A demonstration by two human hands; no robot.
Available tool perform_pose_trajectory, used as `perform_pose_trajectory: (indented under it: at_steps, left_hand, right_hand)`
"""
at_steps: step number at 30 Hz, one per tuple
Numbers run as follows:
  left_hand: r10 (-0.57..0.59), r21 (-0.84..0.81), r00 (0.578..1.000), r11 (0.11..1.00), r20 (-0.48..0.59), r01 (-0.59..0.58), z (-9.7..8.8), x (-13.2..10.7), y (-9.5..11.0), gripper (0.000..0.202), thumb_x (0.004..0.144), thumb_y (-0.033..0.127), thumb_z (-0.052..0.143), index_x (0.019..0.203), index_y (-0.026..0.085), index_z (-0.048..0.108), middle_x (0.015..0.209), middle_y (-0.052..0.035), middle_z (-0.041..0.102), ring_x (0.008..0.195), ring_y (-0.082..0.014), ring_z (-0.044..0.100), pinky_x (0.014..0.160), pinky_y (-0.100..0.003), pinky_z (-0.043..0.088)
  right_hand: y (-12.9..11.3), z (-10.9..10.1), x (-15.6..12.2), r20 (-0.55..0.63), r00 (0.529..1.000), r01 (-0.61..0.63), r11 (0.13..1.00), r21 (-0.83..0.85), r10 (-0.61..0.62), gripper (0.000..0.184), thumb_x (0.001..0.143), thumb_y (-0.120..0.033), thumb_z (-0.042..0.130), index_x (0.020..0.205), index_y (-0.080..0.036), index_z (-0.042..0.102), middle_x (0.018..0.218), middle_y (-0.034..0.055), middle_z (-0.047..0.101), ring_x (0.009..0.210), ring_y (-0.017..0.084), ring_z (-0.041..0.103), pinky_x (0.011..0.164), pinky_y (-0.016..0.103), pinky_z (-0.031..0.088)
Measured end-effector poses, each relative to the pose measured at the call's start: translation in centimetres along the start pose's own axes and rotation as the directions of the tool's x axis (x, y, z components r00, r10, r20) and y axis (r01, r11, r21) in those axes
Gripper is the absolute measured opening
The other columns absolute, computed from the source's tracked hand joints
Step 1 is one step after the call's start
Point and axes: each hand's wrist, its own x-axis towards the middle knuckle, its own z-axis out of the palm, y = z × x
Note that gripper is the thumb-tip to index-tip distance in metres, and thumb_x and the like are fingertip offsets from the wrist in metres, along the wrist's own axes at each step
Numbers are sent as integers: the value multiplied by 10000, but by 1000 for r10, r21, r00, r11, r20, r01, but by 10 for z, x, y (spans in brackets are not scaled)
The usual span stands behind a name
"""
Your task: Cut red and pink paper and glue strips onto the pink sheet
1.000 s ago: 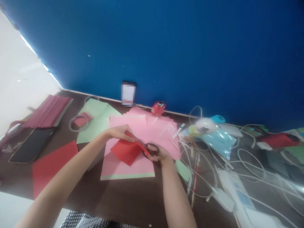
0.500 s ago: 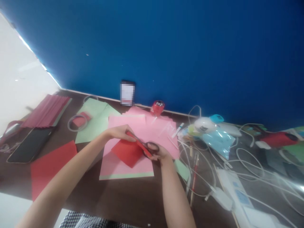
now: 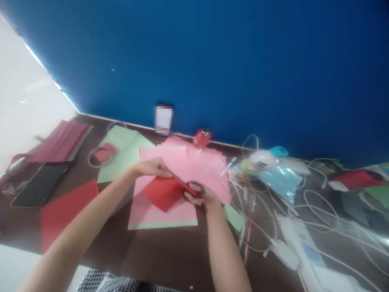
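My left hand [image 3: 154, 167] pinches the upper edge of a piece of red paper [image 3: 162, 194]. In my right hand [image 3: 203, 196] is a pair of scissors [image 3: 194, 189] with dark handles, fingers in the loops. Their blades run along the paper's upper right edge toward my left fingertips; blur hides how far the blades are apart. The red paper is held above pink sheets [image 3: 182, 217] edged with pale green at the front.
Left lie a red sheet [image 3: 69, 213], a dark phone [image 3: 41, 184], green paper [image 3: 121, 140] and a tape roll [image 3: 100, 157]. A red round object [image 3: 203, 138] stands by the blue wall [image 3: 212, 61]. White cables [image 3: 319, 202], a pencil [image 3: 249, 231] and a power strip [image 3: 299, 239] are right.
The scissors have shifted slightly against the red paper, whose upper right strip is now less visible. The paper has moved slightly left and down; both hands stay nearly in place.
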Motion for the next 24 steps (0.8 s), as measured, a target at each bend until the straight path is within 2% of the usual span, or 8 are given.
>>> perform_pose_trajectory:
  at_steps: [3,7,12,17,24]
  left_hand:
    - [15,-25,999,1000,37,-14,0,0,6,246,783,332,621,932,160,715,948,-74,704,831,-163,630,728,-242,483]
    - [9,-37,998,999,63,-7,-1,1,10,234,795,321,609,923,158,717,928,-78,709,802,-160,640,711,-241,492]
    - [-21,-90,1000,996,14,22,-4,-4,7,250,781,321,627,963,166,704,959,-84,704,842,-177,649,723,-253,505]
    - [-87,-50,994,995,-59,84,-7,-11,2,224,768,328,641,804,123,724,764,-66,712,660,-138,632,586,-204,476]
    - [-63,-91,998,994,-19,61,-4,-6,3,220,770,317,640,829,124,726,839,-79,718,701,-147,639,634,-221,492]
  right_hand:
    - [0,0,0,-6,1000,12,1000,-5,-12,462,781,-542,529,611,-113,541,393,-59,449,227,20,260,205,148,148]
    - [-1,0,0,1,1000,-8,1000,-16,8,456,779,-536,535,623,-108,546,378,-59,456,216,6,208,203,140,109]
    - [-4,4,0,-36,999,7,999,34,-6,436,760,-536,567,634,-120,532,423,-55,473,238,7,271,202,126,106]
    - [-4,5,3,-33,999,23,998,51,-22,440,756,-529,585,618,-116,526,450,-51,483,248,5,295,205,123,140]
    - [-3,4,3,-40,999,-3,1000,17,4,474,743,-571,571,628,-112,538,413,-48,484,231,8,267,196,130,106]
